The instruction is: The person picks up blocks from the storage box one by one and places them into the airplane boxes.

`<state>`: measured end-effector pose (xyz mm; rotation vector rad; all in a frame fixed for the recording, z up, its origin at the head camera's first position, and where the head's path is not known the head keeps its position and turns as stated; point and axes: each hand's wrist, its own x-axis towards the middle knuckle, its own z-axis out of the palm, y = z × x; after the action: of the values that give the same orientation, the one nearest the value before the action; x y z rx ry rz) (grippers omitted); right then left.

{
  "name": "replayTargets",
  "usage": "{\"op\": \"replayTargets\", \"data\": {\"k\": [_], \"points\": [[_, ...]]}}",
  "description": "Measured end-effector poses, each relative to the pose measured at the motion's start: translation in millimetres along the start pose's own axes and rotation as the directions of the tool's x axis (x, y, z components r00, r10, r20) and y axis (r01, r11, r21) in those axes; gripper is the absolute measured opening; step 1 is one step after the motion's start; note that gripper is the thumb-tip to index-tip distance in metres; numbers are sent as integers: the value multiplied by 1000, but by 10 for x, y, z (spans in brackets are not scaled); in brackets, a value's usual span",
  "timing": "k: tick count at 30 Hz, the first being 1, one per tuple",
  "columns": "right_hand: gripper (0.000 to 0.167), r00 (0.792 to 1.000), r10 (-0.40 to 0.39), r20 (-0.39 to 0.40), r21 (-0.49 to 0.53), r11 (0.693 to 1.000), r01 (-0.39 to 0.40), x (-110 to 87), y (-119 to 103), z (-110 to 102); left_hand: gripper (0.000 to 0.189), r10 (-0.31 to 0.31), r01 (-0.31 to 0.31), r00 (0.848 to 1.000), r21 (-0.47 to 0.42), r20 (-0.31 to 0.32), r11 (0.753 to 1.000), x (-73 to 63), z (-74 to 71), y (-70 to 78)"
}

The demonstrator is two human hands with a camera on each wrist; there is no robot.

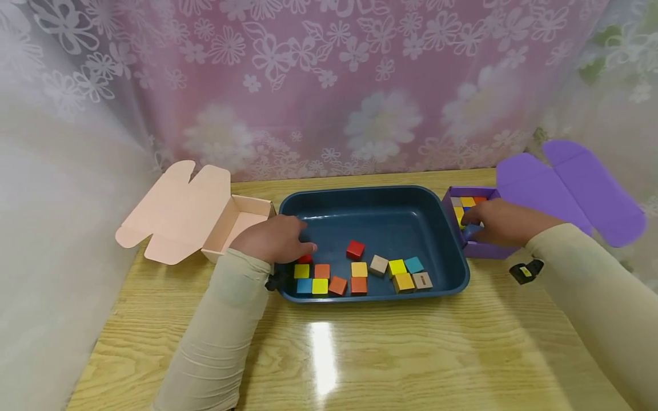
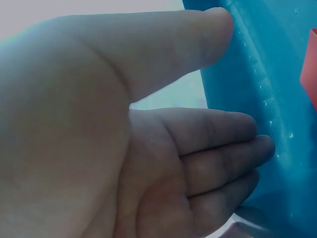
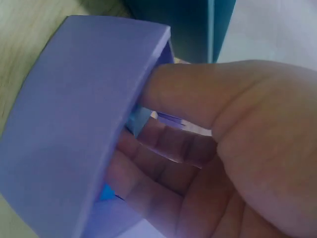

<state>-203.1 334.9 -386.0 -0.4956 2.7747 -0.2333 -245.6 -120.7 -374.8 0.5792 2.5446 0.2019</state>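
Note:
At the left end of the dark blue tray (image 1: pixel 354 197), my left hand (image 1: pixel 272 238) hovers over the rim, thumb apart from the fingers and nothing between them. In the left wrist view its palm and straight fingers (image 2: pixel 218 163) face the camera. A red block (image 1: pixel 305 258) shows partly below that hand. My right hand (image 1: pixel 501 221) reaches into the purple box (image 1: pixel 488 250), where thumb and fingers pinch a blue block (image 1: pixel 472 230). The right wrist view shows this blue block (image 3: pixel 138 119) between thumb and fingertips, partly hidden by the box wall. Yellow blocks (image 1: pixel 468 202) and others lie inside the box.
Several coloured and plain wooden blocks lie along the tray's near side, with a red block (image 1: pixel 355 249) farther in. An open peach box (image 1: pixel 251 204) stands left of the tray. The purple lid (image 1: pixel 591 188) spreads to the right. A flowered curtain (image 1: pixel 329 85) hangs behind the wooden table (image 1: pixel 411 354).

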Motion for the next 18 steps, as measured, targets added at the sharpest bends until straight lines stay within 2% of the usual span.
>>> {"op": "replayTargets", "data": {"k": [8, 15, 18], "points": [[10, 997, 55, 58, 25, 998, -57, 218, 64, 105, 67, 0, 0, 1000, 4, 1, 1000, 20, 12, -4], [8, 994, 92, 51, 14, 996, -93, 301, 108, 150, 67, 3, -3, 1000, 7, 1, 1000, 29, 14, -3], [16, 992, 104, 70, 41, 993, -107, 264, 110, 102, 68, 6, -6, 1000, 0, 5, 1000, 35, 20, 5]]}}
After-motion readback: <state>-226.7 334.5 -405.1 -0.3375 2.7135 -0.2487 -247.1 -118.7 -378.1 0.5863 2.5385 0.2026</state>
